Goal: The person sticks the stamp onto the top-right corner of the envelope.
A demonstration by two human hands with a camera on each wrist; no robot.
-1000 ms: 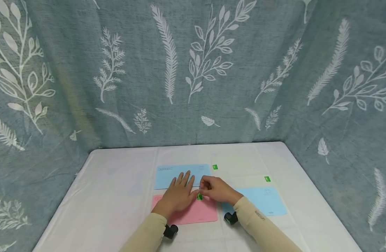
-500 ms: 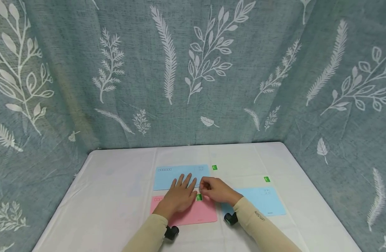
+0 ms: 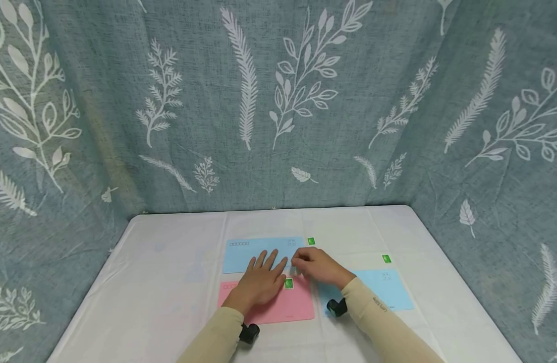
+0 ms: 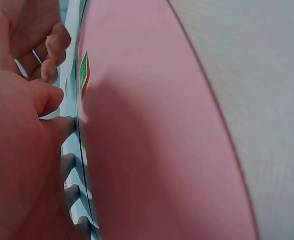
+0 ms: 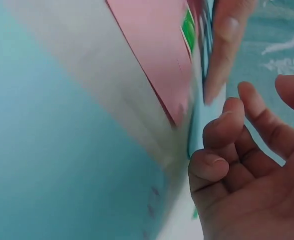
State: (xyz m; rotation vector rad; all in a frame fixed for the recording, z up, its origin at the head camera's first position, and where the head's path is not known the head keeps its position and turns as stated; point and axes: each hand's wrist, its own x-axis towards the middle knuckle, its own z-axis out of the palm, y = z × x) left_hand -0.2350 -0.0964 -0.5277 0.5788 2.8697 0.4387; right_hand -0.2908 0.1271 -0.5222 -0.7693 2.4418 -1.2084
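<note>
Left hand (image 3: 259,285) lies over the pink rectangular paper envelope (image 3: 289,310), fingers straight and spread, tips over the far light-blue paper envelope (image 3: 242,257). Right hand (image 3: 319,265) just right of it, fingers curled; cannot tell if they pinch anything. Small green rectangular stamp (image 3: 288,284) on pink envelope, far right part. Second green stamp (image 3: 311,241) right of far envelope, third green stamp (image 3: 386,258) beyond right light-blue paper envelope (image 3: 383,290), both on white cloth (image 3: 169,277).

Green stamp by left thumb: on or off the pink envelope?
On: in the head view, the green stamp lies inside the edges of the pink envelope. Stuck down or loose: cannot tell.
</note>
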